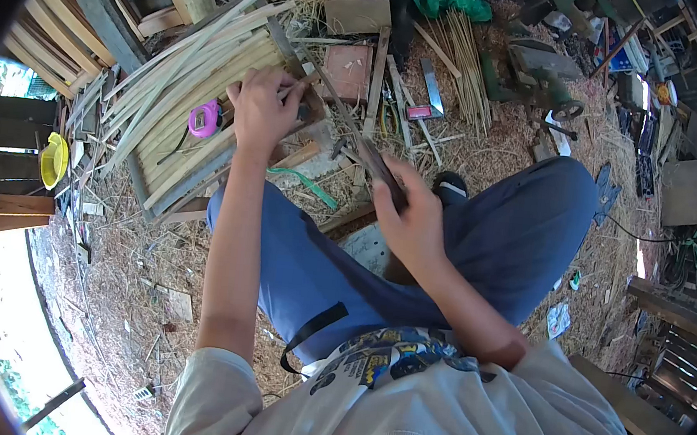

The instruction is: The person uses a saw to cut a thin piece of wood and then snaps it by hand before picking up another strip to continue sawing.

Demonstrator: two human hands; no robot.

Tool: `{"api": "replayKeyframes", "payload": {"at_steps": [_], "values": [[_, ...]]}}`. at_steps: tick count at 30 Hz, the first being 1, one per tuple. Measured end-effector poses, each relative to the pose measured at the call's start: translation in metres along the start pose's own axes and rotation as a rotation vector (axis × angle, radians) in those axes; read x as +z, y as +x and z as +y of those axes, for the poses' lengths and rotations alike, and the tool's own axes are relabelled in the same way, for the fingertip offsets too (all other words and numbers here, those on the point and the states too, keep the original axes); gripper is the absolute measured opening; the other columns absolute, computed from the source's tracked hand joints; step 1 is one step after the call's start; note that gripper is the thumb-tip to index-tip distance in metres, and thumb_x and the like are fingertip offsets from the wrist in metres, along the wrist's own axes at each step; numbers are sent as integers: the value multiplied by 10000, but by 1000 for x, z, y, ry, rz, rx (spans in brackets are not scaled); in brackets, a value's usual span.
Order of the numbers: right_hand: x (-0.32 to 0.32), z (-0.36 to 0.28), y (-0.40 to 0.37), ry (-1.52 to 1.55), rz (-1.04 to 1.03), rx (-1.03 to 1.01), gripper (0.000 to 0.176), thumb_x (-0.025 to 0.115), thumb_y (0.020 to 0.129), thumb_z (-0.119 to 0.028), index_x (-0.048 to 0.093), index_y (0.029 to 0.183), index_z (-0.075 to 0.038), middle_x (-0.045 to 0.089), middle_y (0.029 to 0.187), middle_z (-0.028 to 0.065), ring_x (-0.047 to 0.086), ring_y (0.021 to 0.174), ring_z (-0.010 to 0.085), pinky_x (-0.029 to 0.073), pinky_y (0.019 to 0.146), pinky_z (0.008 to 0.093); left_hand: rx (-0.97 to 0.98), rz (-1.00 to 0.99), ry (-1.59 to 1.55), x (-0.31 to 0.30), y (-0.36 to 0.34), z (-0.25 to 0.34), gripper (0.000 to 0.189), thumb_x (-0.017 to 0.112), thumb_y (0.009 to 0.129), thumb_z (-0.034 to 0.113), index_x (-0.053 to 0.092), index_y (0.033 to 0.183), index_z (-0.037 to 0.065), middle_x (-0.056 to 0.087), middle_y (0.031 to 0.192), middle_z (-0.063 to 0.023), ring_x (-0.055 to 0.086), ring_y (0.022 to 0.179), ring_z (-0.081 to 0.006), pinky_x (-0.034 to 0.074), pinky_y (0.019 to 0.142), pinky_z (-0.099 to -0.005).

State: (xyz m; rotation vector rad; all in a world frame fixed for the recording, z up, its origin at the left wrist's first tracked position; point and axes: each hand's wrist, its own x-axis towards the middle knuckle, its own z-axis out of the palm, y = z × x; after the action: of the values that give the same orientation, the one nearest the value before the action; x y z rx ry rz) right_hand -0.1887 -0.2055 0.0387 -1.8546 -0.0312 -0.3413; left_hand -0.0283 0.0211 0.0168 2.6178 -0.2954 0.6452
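My left hand point(263, 110) is over the right side of a wooden frame filled with pale strips point(184, 93), its fingers bent down around something small that I cannot make out. My right hand point(409, 215) grips the dark wooden handle point(385, 173) of a long thin tool, whose narrow blade point(331, 90) runs up and left past my left hand. A pink tape measure point(204, 119) lies on the strips, left of my left hand. Below the blade rests a green strap point(305, 185).
A try square point(431, 89), a reddish box point(347, 71) and a bundle of thin sticks point(466, 69) lie ahead. Green machinery point(538, 76) stands at the upper right. A yellow bowl point(53, 161) is at the left. Shavings cover the ground around my legs.
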Motion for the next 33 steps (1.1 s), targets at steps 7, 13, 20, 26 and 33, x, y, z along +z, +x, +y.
{"api": "replayKeyframes", "payload": {"at_steps": [7,13,20,26,33], "values": [[22,-6,50,-120,-179,306,331,685,1033,-167,684,1316,6,786,999,165,755,822,159,559,706,346,-22,-19,5,-2,1,2,178,833,873,244,717,876,109,726,928,-46,652,982,-289,378,888,-463],[-3,0,9,-91,-47,146,366,715,1011,-176,688,1332,-4,774,1013,227,775,813,233,578,743,361,3,30,-13,5,2,1,164,824,880,242,721,881,115,727,933,-42,654,988,-290,382,883,-460],[-18,2,-2,-50,-93,143,382,722,1016,-163,676,1360,-3,793,1078,190,760,828,172,582,762,332,-46,-32,12,-1,1,2,142,816,886,227,728,899,116,738,952,-39,655,1003,-283,388,895,-458],[11,-9,45,-155,-115,177,374,711,1014,-220,685,1326,-17,777,982,215,788,852,288,586,773,374,-42,-34,8,1,2,1,154,819,892,242,729,904,118,743,959,-47,655,1018,-283,391,903,-465],[-11,-20,34,-153,-116,195,358,715,992,-221,706,1289,-21,769,920,210,773,797,298,579,736,400,1,-9,-1,3,1,2,157,820,890,248,723,891,124,738,951,-38,652,997,-284,383,885,-462]]}}
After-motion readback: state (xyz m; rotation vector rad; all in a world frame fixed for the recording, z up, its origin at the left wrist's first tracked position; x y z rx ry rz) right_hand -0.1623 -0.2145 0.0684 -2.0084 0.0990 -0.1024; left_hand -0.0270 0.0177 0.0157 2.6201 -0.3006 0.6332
